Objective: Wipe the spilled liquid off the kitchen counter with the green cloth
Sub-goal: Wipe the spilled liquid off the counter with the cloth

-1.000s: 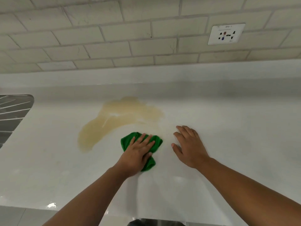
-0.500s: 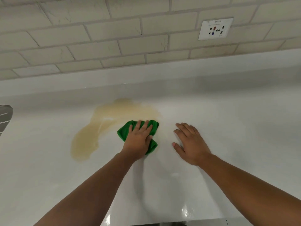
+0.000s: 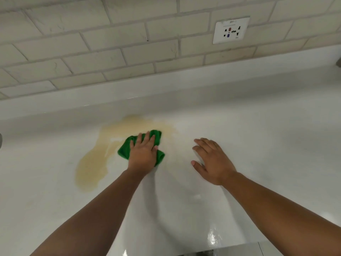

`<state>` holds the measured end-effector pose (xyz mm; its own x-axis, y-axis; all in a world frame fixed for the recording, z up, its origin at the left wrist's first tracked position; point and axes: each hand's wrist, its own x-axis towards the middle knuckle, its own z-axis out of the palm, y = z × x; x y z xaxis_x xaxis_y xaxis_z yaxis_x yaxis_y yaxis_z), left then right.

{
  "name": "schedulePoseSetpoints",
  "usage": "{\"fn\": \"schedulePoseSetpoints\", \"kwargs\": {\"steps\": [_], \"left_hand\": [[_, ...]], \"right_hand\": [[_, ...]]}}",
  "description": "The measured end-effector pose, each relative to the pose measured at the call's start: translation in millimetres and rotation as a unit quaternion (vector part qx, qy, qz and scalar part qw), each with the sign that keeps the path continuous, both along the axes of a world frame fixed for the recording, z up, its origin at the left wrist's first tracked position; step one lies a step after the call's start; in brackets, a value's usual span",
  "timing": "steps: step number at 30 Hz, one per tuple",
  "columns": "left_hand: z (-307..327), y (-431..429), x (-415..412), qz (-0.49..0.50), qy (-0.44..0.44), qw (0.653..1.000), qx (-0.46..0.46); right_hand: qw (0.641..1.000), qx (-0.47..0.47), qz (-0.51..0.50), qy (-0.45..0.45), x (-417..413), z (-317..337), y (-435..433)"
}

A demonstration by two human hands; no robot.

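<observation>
A: Green cloth (image 3: 141, 147) is pinned flat to the counter under the left hand (image 3: 143, 155), isn't it?

B: Yes. The palm is laid on top of it with the fingers (image 3: 147, 138) stretched out and close together, pointing to the far side. Nothing is pinched; the cloth is only pressed down, and its bunched edges are seen at the left, the far right and the near right of the hand.

A: And where is the cloth placed against the spilled liquid (image 3: 96, 163)?

B: It is set on the right part of the spill. Yellowish liquid is seen just beyond the fingertips and to the left of the cloth, from where it runs toward the near left in a long pool.

A: What is seen of the right hand (image 3: 212, 161)?

B: It is laid flat on the white kitchen counter (image 3: 276, 154), fingers spread a little, holding nothing. It is kept to the right of the cloth, apart from it.

A: And farther out?

B: A tiled wall (image 3: 92, 52) is seen at the far side, with a white socket plate (image 3: 231, 30) mounted on it at the far right.
</observation>
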<state>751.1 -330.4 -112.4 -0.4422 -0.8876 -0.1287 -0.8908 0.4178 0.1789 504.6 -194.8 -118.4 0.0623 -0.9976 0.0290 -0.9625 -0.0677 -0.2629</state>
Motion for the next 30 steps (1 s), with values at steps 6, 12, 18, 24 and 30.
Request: {"fn": "schedulePoseSetpoints", "kwargs": {"steps": [6, 12, 18, 24, 30], "left_hand": [[4.1, 57.4, -39.9, -0.166, -0.005, 0.986, -0.001], [0.0, 65.8, 52.6, -0.294, 0.041, 0.955, 0.011], [-0.6, 11.1, 8.2, -0.052, 0.004, 0.999, 0.003], [-0.9, 46.0, -64.0, -0.139, 0.028, 0.990, -0.015], [-8.1, 78.9, -2.9, -0.302, 0.074, 0.950, 0.000]], "right_hand": [[1.000, -0.004, -0.009, -0.020, -1.9, -2.3, 2.6], [1.000, -0.007, -0.006, -0.014, -3.2, -0.6, 3.3], [1.000, -0.006, -0.010, -0.017, -2.9, -1.7, 1.8], [1.000, -0.006, -0.016, -0.021, -3.8, -3.8, 2.5], [1.000, 0.005, -0.007, -0.002, -4.3, 0.5, 4.1]]}}
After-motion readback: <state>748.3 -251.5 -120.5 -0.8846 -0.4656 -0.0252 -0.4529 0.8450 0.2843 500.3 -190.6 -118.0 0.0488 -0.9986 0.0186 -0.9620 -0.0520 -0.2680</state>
